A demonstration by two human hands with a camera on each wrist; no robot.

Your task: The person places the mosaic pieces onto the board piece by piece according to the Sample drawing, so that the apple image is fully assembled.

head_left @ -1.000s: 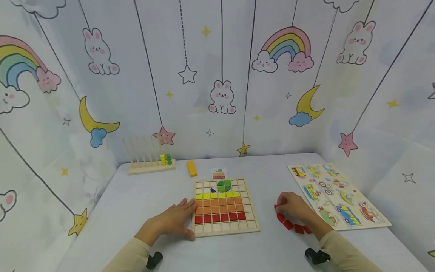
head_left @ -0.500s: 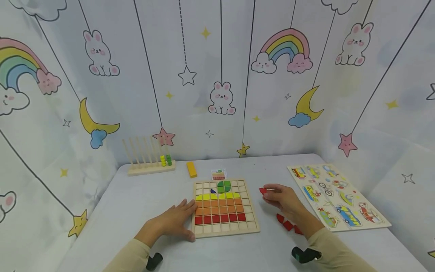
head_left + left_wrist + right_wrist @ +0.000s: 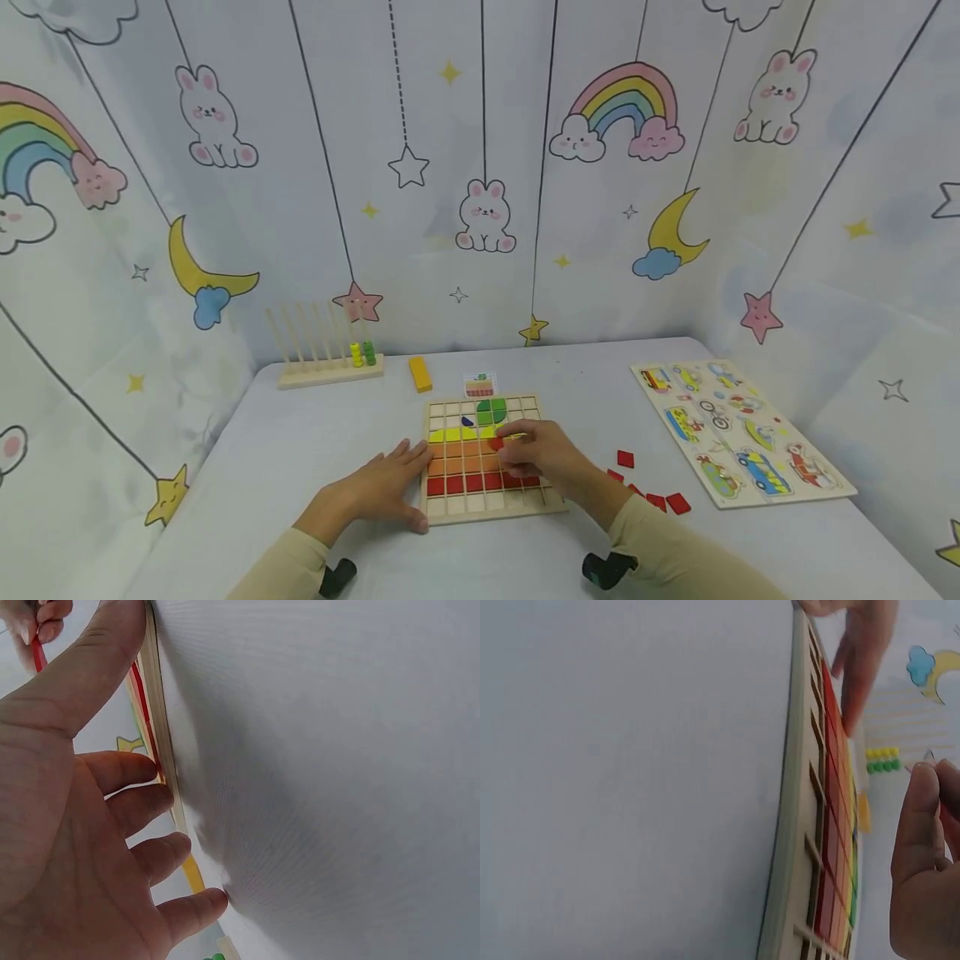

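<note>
A wooden grid board lies on the table with rows of red, orange and yellow tiles, plus green pieces and a small dark blue piece near its far side. My left hand rests along the board's left edge, fingers extended and thumb spread at the near corner. Over the right part of the board is my right hand, its thumb and fingertips pinching a red tile above the orange rows. In the left wrist view that red tile shows edge-on between the fingers.
Several loose red tiles lie right of the board. Farther right is a vehicle picture puzzle. Behind the board are a small pattern card, a yellow-orange block and a peg stand with yellow and green beads.
My right hand has picked up a red tile from the loose group and carried it left over the board. My left hand has stayed at the board's left edge.
</note>
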